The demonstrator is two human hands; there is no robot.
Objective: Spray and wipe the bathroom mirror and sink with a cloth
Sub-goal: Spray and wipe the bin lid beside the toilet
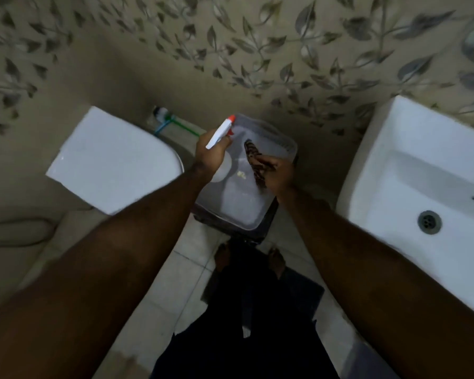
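My left hand (210, 154) grips a clear spray bottle (220, 132) with a white trigger head and a red nozzle, held over a translucent plastic tub (282, 143). My right hand (278, 175) holds a dark striped cloth (253, 155), also above the tub's inside. The white rectangular sink (411, 170) is at the right, with its metal drain (429, 222) visible. No mirror is in view.
A white toilet cistern lid (110, 162) stands at the left, with a small bottle (162, 114) and hoses behind it by the leaf-patterned wall (257, 50). The tub rests on a dark stand. My feet (275, 259) stand on the pale tiled floor (164, 291).
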